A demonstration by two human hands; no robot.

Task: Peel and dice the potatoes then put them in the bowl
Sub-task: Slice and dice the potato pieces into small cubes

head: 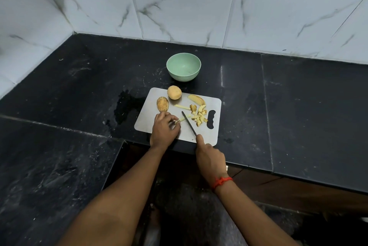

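A potato strip [177,121] is pinched on the cutting board [146,115] by the left hand [163,129]; the knife [189,124], its blade just right of the strip, is gripped by the right hand [210,158]. Bare counter [79,90] is left on both sides, the board's near edge at its lip. Diced pieces [200,118] are heaped right of the blade, the bowl [183,67] beyond. The handle is hidden in the fist.

- One pale green round bowl [183,66].
- One grey steel cutting board [145,120].
- One slim dark knife [189,124].
- Two tan potatoes — a smooth round one [174,92], a streaky brown one [162,104].
- One curved yellow potato wedge [196,99].
- Two pale potato strips — one loose [182,107], one held [179,120].
- One heap of small diced potato pieces [200,117], too jumbled to count.
- One red thread wristband [222,181].
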